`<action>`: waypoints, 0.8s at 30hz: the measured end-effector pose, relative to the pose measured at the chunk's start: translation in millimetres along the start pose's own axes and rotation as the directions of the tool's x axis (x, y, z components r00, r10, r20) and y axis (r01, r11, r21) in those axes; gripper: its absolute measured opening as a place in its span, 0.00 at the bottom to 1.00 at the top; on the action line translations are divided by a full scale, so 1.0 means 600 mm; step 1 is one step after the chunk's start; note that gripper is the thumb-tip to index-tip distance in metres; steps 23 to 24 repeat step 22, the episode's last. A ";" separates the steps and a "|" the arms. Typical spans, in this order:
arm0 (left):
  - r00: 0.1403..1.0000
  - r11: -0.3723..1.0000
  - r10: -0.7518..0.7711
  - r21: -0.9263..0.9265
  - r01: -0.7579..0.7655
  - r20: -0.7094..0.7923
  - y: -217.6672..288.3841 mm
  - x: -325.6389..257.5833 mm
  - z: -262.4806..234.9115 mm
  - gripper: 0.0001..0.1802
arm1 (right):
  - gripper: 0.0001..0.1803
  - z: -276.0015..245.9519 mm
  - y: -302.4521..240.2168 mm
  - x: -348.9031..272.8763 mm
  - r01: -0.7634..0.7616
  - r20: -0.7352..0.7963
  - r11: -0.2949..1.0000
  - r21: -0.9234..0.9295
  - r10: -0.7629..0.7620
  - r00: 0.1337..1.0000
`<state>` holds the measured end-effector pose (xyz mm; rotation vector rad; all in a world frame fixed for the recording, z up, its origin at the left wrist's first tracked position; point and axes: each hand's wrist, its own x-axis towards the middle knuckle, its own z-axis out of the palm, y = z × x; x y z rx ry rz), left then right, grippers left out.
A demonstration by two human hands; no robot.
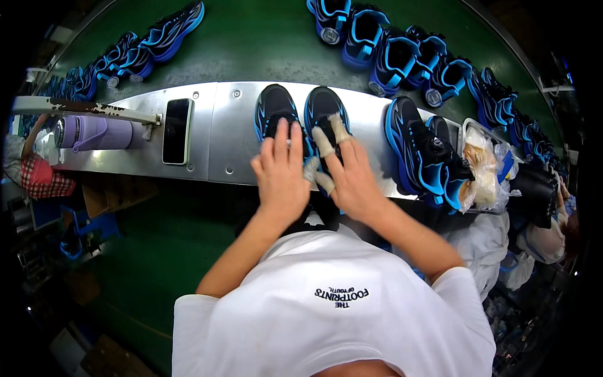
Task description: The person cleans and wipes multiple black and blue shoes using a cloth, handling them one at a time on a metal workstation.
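Left hand (281, 169): laid flat, fingers together and extended, on the near part of the left black mesh shoe with blue sole trim (274, 112); nothing closed in its grasp.

Right hand (348, 173): fingertips wrapped in pale tape, index and middle fingers pressed on the upper of the right black mesh shoe with blue sole trim (324, 110), lower fingers curled at its near side; whether they pinch anything cannot be told.

Both shoes: side by side, toes pointing away from the person, on the bright metal work plate (226, 135), near the middle of its length, heels toward its near edge.

Same plate, left of the shoes: black smartphone (176, 131), lying flat, well apart from the hands. Toward the left end: lilac insulated bottle (97, 133), on its side.

Same plate, right of the shoes: further pair of black-and-blue shoes (422, 154), resting on their sides. Beyond them, at the right end: clear plastic tub with bagged food (482, 164).

Green conveyor belt (264, 44), beyond the plate's far edge: row of matching blue-and-black shoes (402, 56) toward the right side; second row of blue shoes (141, 50) toward the left side.
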<state>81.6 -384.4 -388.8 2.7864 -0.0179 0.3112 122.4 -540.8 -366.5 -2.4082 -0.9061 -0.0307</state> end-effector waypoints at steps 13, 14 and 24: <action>0.992 0.870 -0.058 -0.483 0.104 0.109 -0.041 0.056 -0.038 0.11 | 0.11 -0.059 0.067 0.046 -0.029 0.207 0.950 0.312 -0.039 0.978; 0.992 0.870 -0.061 -0.480 0.108 0.114 -0.046 0.056 -0.034 0.11 | 0.11 -0.056 0.063 0.041 -0.031 0.210 0.948 0.317 -0.038 0.977; 0.975 0.861 -0.153 -0.464 0.211 0.161 -0.024 0.047 -0.030 0.17 | 0.22 -0.100 0.078 0.054 -0.286 0.513 0.884 0.371 0.062 0.856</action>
